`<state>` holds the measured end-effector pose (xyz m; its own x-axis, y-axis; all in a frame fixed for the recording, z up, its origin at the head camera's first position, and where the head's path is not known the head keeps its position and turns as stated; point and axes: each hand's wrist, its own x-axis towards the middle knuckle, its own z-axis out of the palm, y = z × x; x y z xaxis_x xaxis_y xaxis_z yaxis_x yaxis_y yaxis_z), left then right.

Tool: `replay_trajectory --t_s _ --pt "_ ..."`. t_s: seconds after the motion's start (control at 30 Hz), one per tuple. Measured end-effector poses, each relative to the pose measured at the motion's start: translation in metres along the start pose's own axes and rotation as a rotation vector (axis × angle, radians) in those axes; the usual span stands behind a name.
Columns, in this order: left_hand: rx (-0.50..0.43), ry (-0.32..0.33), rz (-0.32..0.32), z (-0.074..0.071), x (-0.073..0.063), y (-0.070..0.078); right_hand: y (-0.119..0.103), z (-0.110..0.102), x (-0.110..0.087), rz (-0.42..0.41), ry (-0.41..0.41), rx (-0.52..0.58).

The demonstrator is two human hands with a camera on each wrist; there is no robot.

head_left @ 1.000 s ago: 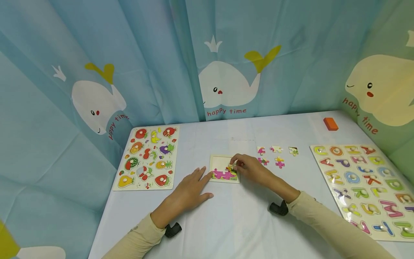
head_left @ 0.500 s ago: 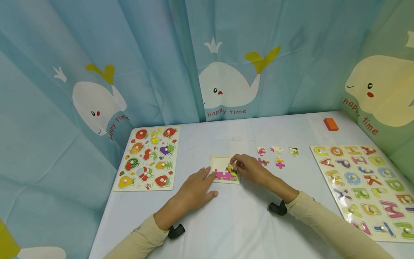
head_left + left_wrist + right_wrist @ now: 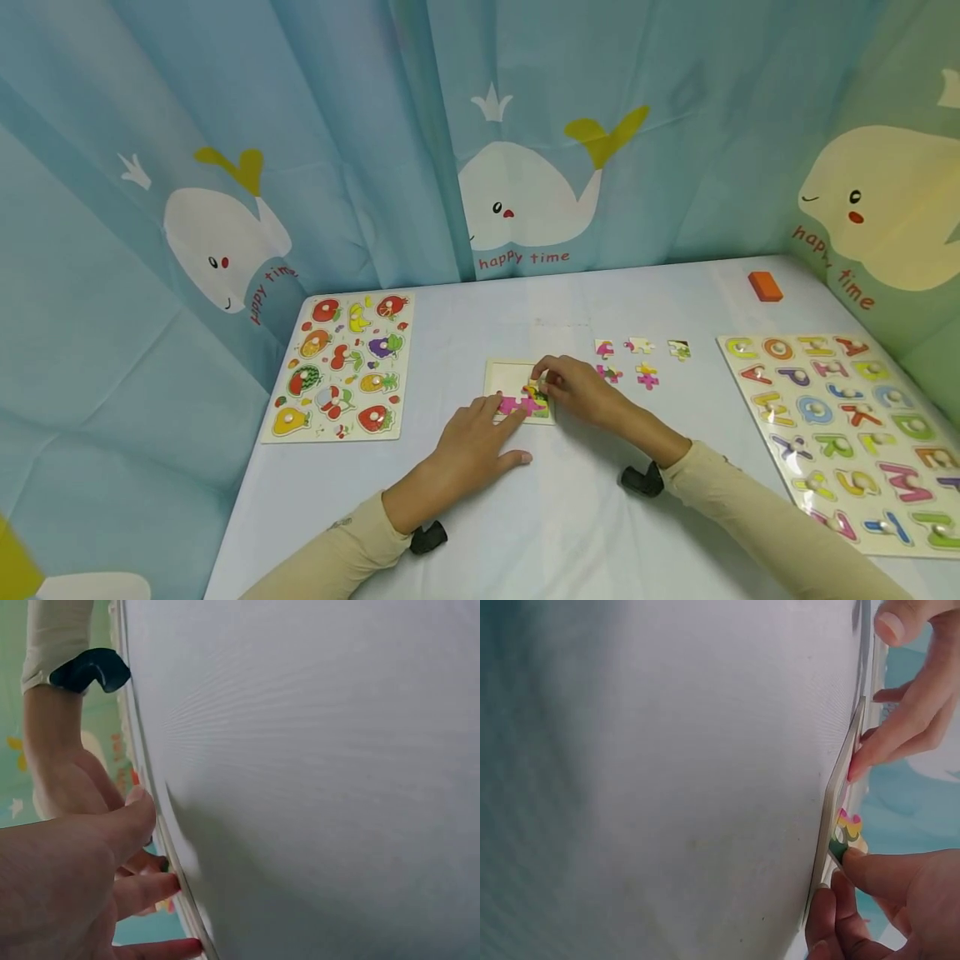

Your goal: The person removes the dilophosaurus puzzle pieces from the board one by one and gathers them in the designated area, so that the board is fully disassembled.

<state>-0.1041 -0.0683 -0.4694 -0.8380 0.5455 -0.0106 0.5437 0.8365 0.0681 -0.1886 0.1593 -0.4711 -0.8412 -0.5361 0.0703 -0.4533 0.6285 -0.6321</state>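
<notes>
A small pale puzzle tray lies mid-table, with joined pink jigsaw pieces along its near side. At its right side my right hand pinches a yellow, green and pink jigsaw piece between thumb and fingers; the right wrist view shows it tilted up over the tray. My left hand reaches in from the near left. Its fingers are extended, fingertips on the pink pieces and the tray's near edge, thumb out over the cloth. The left fingers hide the tray's near left corner.
Several loose jigsaw pieces lie right of the tray. A fruit peg board is at the left, a letter peg board at the right. An orange block sits back right. A whale-print curtain borders the table.
My left hand has slid to the right along the tray's near edge, its fingers now over the pink pieces. The right hand keeps its pinch on the jigsaw piece in nearly the same place.
</notes>
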Motion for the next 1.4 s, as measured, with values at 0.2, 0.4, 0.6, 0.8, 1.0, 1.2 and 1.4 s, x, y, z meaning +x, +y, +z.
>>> replay_trajectory --t_s 0.2,0.4,0.6,0.8,1.0,1.2,1.4 --pt "0.028 -0.017 -0.001 0.0 0.002 0.001 0.0 -0.002 0.001 0.011 -0.003 0.023" --pt "0.041 -0.077 -0.005 -0.001 0.005 0.004 0.0 -0.003 0.001 0.006 0.0 0.025" --pt "0.054 -0.077 -0.009 -0.003 0.006 0.004 0.0 -0.007 0.001 0.027 -0.025 0.057" --pt "0.028 -0.086 -0.014 -0.006 0.006 0.002 0.004 -0.028 0.0 0.08 -0.003 0.078" --pt "-0.005 -0.088 -0.004 -0.006 0.005 0.002 0.025 -0.076 -0.018 0.151 -0.063 0.075" --pt "-0.036 -0.115 -0.016 -0.009 0.005 0.002 0.058 -0.126 -0.053 0.265 -0.133 0.061" --pt "-0.032 -0.12 -0.015 -0.008 0.005 0.0 0.09 -0.153 -0.081 0.349 -0.163 0.019"
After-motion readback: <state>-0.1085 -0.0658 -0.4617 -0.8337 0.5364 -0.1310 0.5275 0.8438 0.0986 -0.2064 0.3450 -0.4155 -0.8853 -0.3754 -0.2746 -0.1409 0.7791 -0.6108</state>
